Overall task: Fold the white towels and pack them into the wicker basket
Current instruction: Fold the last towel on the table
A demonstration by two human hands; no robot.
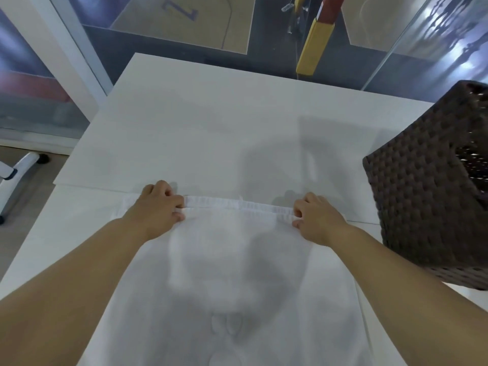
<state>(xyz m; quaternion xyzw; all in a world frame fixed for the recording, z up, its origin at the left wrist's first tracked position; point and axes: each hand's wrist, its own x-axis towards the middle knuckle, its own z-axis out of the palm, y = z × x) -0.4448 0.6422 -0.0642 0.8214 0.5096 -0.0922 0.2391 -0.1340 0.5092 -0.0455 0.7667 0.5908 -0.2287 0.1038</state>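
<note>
A single wide-angle camera on the person's head is looking forward and steeply down over the white table (211,122), sitting close above it. Both forearms are reaching in from the bottom edge, and the floor beyond the table's far edge is filling the top.

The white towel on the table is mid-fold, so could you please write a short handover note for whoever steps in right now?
Left hand: pinches the far hem of the white towel near its left corner.
Right hand: pinches the same hem near its right corner.
Towel: spread flat on the white table, reaching from the hem toward the person, far edges lined up as two layers.
Wicker basket: on the table at the right, apart from the towel; its inside is hardly visible.
Done: apparently one fold, hems matched.
Left: finish folding this towel, then place it in the basket. No other towels are in view.
</note>
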